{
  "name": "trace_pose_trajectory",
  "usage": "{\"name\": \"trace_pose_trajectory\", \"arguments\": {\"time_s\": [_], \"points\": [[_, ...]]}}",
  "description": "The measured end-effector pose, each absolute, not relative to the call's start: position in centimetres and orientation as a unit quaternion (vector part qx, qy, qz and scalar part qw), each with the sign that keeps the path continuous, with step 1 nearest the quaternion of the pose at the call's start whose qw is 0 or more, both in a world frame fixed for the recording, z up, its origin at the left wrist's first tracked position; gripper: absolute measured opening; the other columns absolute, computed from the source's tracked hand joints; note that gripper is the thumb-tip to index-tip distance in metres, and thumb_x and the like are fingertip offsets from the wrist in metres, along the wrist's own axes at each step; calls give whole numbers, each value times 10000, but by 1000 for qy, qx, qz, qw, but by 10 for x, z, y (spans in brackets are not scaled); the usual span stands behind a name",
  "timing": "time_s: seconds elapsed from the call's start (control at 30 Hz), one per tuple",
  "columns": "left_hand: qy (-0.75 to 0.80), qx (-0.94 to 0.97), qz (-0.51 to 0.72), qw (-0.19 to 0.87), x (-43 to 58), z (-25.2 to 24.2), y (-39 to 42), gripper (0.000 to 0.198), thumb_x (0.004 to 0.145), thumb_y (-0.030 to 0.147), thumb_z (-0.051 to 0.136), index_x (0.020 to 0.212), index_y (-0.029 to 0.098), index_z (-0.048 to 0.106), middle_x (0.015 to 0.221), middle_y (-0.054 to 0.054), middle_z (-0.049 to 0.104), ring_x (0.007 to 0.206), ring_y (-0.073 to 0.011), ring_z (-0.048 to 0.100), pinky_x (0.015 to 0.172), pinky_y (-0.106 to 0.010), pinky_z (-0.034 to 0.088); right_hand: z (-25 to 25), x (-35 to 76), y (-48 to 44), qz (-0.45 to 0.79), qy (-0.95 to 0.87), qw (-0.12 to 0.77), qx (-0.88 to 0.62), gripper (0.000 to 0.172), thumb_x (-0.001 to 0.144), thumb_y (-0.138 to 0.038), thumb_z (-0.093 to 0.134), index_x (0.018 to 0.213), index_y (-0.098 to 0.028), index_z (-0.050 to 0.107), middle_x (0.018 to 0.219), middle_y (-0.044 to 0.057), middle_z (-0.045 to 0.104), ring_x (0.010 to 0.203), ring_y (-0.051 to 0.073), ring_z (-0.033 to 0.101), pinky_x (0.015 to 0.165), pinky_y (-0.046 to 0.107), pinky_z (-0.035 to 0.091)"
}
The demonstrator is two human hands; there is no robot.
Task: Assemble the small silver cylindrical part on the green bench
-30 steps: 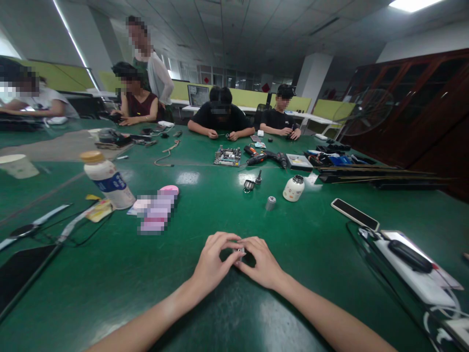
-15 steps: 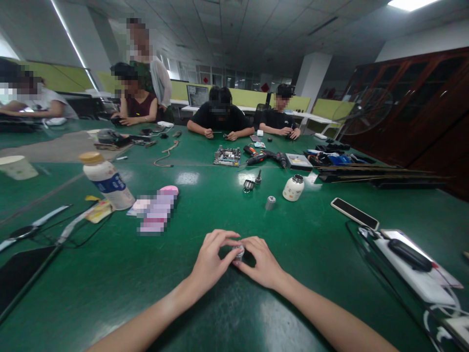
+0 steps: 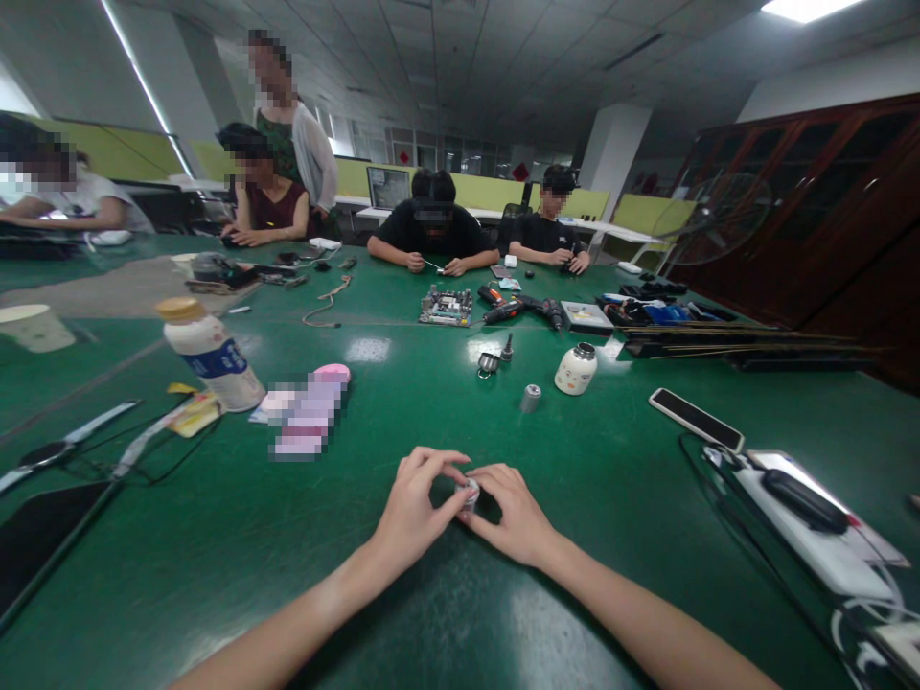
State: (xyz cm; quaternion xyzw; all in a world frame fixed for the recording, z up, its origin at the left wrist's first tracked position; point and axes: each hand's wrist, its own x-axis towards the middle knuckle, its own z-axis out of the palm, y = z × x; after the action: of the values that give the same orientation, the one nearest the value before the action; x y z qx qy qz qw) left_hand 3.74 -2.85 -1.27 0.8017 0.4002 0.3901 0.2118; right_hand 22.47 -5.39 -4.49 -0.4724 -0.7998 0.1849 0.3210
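Note:
Near the front of the green table (image 3: 345, 537), a small silvery round metal part (image 3: 469, 495) sits between my two hands. My left hand (image 3: 421, 503) grips it from the left with thumb and fingers. From the other side, my right hand (image 3: 514, 513) closes its thumb and fingers around the same part. Fingertips cover much of it, so its exact kind cannot be made out. Beyond my hands stands a small grey metal cylinder (image 3: 531, 399). A cream-coloured flask body (image 3: 576, 370) without its lid is to its right, and a dark metal lid-like piece (image 3: 488, 363) lies farther back.
A bottle (image 3: 216, 359) and a pink-purple packet (image 3: 312, 412) are on the left. To the right lie a phone (image 3: 696, 419) and white devices with cables (image 3: 812, 537). A circuit board (image 3: 446, 306) and power drills (image 3: 521, 307) lie farther back, before several people.
My hands stay almost still around the metal part; the left fingers shift very slightly. Across the table, the co-worker in the middle has raised a thin tool a little.

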Motion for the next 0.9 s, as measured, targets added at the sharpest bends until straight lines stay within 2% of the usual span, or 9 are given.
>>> {"name": "trace_pose_trajectory", "arguments": {"time_s": [0.23, 0.47, 0.67, 0.9], "points": [[388, 811, 386, 206, 38, -11, -31, 248, 838, 204, 632, 1080, 243, 598, 953, 8, 739, 1004, -206, 587, 868, -366, 417, -47, 226, -52, 185, -802, 321, -468, 317, 842, -346, 671, 1134, -236, 611, 1129, 71, 652, 1067, 239, 566, 906, 406, 431], [392, 808, 384, 212, 37, -15, -29, 231, 853, 267, 647, 1080, 244, 606, 950, 0, 744, 1010, -217, 597, 874, -379, 416, -46, 225, -53, 183, -801, 322, -471, 327, 842, -341, 671, 1144, -234, 604, 1132, 67, 655, 1065, 234, 568, 906, 403, 431], [387, 815, 380, 205, 37, -14, -30, 145, 871, 239, 605, 1004, 254, 662, 1052, -15, 715, 1018, -208, 603, 881, -373, 432, -48, 226, -52, 178, -804, 322, -466, 331, 840, -333, 672, 1148, -234, 600, 1132, 69, 654, 1072, 232, 568, 909, 403, 435], [391, 808, 392, 202, 39, -14, -32, 219, 850, 209, 608, 1064, 250, 631, 1028, -19, 715, 1012, -207, 599, 877, -369, 441, -47, 226, -52, 180, -804, 319, -468, 338, 842, -336, 673, 1154, -231, 596, 1127, 65, 658, 1062, 227, 571, 907, 395, 431]]}}
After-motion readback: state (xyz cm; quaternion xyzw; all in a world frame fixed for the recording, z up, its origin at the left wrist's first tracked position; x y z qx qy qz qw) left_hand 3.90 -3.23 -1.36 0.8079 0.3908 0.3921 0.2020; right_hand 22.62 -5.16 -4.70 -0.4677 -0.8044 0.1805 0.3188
